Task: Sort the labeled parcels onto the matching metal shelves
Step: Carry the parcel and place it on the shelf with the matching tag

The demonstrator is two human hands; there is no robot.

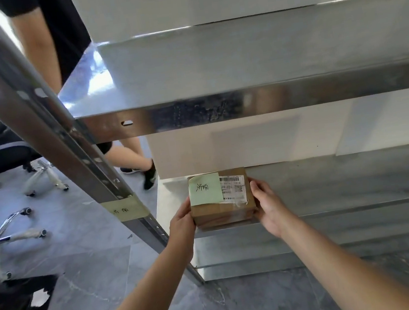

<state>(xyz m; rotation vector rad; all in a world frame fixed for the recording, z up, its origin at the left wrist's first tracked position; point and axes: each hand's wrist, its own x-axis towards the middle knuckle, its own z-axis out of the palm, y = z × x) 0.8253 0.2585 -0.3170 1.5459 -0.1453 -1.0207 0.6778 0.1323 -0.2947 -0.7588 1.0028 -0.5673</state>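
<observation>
Parcel (222, 211) label-up, lengthwise along shelf (333, 181)

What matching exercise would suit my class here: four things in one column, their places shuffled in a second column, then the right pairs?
Things
1. green note
2. barcode label
3. tape strip
4. left hand

Places
A. stuck on the slanting metal post
B. holding the left side of the parcel
C. left part of the parcel's top
D. right part of the parcel's top

Pairs: 1-C, 2-D, 3-A, 4-B
</observation>
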